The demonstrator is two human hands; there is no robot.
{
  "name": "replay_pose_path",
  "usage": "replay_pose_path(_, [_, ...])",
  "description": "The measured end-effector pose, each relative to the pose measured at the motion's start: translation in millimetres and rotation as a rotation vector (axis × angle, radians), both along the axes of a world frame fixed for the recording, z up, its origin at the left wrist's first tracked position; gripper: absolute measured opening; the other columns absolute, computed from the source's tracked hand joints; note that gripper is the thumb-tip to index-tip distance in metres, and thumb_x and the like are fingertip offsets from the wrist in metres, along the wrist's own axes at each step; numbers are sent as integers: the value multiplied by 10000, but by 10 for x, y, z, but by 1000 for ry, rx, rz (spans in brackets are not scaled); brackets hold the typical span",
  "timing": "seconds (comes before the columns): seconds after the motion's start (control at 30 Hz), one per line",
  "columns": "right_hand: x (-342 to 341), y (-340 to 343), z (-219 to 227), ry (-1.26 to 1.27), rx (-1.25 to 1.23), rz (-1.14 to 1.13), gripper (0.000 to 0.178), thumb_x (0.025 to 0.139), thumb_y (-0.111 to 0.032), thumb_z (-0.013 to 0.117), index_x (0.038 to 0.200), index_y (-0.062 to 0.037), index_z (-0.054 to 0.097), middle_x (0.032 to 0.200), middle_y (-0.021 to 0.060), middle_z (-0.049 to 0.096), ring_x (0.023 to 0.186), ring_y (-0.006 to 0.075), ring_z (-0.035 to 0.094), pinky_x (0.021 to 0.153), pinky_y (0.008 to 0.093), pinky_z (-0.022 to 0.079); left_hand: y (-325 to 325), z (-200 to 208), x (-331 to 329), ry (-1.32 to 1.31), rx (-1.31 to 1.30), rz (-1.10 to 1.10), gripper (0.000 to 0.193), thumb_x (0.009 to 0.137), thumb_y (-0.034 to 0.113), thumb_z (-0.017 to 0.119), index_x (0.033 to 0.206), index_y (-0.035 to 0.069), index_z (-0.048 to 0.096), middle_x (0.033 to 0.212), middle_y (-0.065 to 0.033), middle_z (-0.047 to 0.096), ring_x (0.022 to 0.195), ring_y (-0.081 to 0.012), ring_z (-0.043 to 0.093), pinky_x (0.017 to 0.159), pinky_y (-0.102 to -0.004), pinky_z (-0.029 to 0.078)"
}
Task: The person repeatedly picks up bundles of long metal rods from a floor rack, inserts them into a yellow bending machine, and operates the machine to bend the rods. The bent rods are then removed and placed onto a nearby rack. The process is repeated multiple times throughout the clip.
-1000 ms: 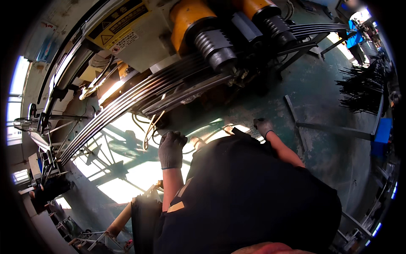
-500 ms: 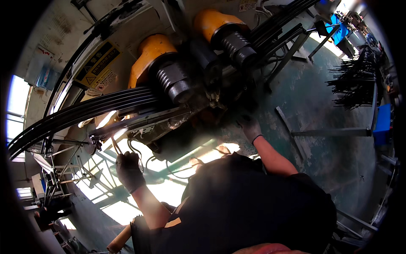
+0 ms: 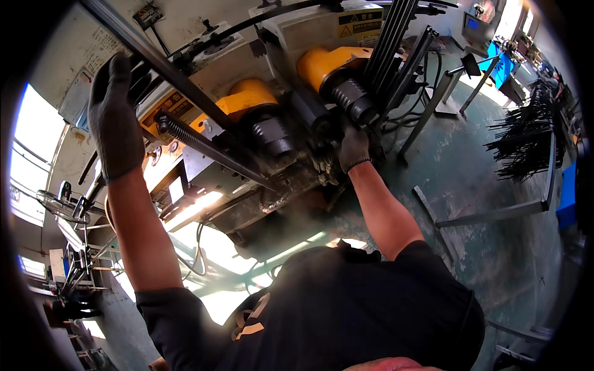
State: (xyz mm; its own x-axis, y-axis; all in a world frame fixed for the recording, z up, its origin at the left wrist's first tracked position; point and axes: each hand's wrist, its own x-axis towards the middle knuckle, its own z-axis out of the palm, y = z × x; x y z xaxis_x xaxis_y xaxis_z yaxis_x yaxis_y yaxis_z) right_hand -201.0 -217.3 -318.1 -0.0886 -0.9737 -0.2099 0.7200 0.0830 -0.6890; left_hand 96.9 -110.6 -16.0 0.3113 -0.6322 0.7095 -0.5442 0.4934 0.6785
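Note:
My left hand [image 3: 116, 133], in a dark grey glove, is raised at the far left. Its fingers stretch upward, open, beside the dark long bars [image 3: 164, 71], which slant down into the machine; whether it touches them is hard to see. My right hand [image 3: 354, 149], also gloved, reaches in under the right black ribbed cylinder [image 3: 354, 100]. Its fingertips are lost in shadow among the dark machine parts. A second ribbed cylinder [image 3: 271, 136] sits left of it, and both join yellow-orange housings [image 3: 325, 63]. A coil spring [image 3: 207, 148] slants below the bars.
More dark bars [image 3: 391, 43] rise at the right of the machine. A metal stand [image 3: 427, 114] and a low metal frame [image 3: 489, 214] stand on the green floor. Thin dark rods [image 3: 526, 139] are heaped at the far right. Black cables [image 3: 199, 253] hang below the machine.
My left hand has risen from below the spring to beside the bars. My right hand has moved up into the machine. The bars and spring now slant much more steeply upward to the left.

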Motion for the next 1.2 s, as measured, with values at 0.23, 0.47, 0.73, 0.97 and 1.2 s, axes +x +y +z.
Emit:
replay_pose_path(0.23, [-54, -477, -489, 126, -151, 54, 225, 964, -124, 688, 1167, -27, 683, 981, 48, 697, 848, 156, 680, 721, 297, 569, -168, 467, -1354, 109, 210, 14, 414, 996, 266, 607, 1291, -22, 581, 1073, -122, 694, 997, -228, 683, 893, -321, 542])
replay_pose_path(0.47, [144, -287, -23, -34, 59, 33, 241, 943, -156, 719, 1154, -44, 699, 976, 32, 691, 846, 135, 653, 741, 284, 544, -548, 291, -1048, -7, 28, 11, 391, 947, 144, 605, 1294, -13, 515, 979, -100, 646, 749, -185, 649, 628, -333, 526])
replay_pose_path(0.73, [51, -842, -705, 62, -4, 51, 178, 923, -250, 753, 1036, -123, 699, 825, 17, 654, 667, 151, 626, 593, 333, 513, -512, 351, -1078, -27, 69, 25, 419, 888, 66, 527, 1296, -26, 512, 934, -107, 646, 724, -190, 655, 592, -338, 528])
replay_pose_path(0.97, [60, -908, -848, 67, -14, 80, 130, 922, -227, 749, 962, -119, 690, 739, 15, 633, 605, 155, 619, 501, 349, 486, -377, 348, -1136, -81, 87, 72, 440, 895, 68, 519, 1321, -42, 508, 917, -120, 647, 743, -201, 661, 624, -334, 541])
replay_pose_path(1.2, [87, -827, -737, 72, -21, 2, 148, 914, -206, 758, 982, -87, 702, 816, 50, 683, 609, 176, 651, 483, 359, 513, -494, 323, -1098, -44, 37, 27, 397, 897, 48, 520, 1279, -59, 514, 925, -127, 635, 739, -205, 658, 636, -331, 540])
